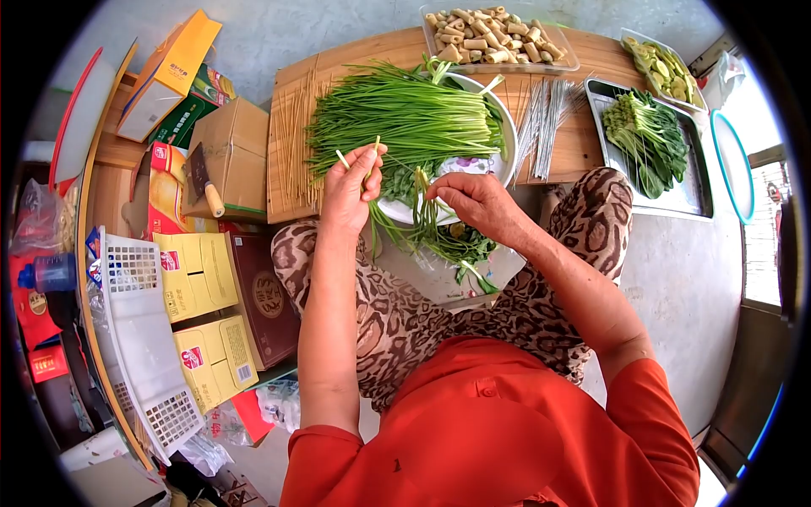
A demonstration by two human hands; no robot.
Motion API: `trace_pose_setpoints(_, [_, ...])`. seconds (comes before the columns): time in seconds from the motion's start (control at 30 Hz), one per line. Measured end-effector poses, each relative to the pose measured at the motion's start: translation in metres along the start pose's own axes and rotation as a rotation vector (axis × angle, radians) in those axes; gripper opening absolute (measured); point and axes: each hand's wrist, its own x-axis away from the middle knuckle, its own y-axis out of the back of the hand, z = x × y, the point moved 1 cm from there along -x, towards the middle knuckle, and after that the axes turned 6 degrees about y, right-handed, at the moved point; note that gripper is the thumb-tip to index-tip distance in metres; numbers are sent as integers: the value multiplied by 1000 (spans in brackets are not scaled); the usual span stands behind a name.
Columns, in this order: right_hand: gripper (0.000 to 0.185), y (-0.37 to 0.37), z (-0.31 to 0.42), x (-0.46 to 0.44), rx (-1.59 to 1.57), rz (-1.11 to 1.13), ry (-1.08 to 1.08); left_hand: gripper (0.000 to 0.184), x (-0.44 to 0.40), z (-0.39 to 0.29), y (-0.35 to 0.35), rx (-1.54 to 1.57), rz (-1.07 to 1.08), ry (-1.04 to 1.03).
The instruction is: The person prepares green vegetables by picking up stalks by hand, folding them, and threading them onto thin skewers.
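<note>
My left hand (353,190) is closed around a few chive stalks, whose pale cut ends poke out above the fingers. To its right, my right hand (477,203) pinches at a folded bunch of chives (421,203); whether a thin stick runs through the bunch I cannot tell. Loose green leaves (460,243) hang below the hands at the table edge. Just beyond them, a big heap of long chives (405,114) lies across a white basin (508,127), part of whose flowered bottom shows.
Wooden skewers (291,139) lie left of the chives, metal skewers (547,122) to the right. At the back stands a tub of beige cut pieces (494,35). Further right are a metal tray (699,173) with leafy greens (646,139) and a sliced-vegetable tub (663,72). Cardboard boxes (245,139) and a knife (207,182) sit left.
</note>
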Motion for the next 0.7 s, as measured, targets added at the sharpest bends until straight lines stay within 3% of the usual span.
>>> trace_pose_setpoints(0.5, [21,1,3,0,-27,5,-33,20,3,-6,1,-20,51,51])
trace_pose_setpoints(0.7, [21,-5,-9,-6,-56,-31,-47,20,9,11,-17,-175,82,180])
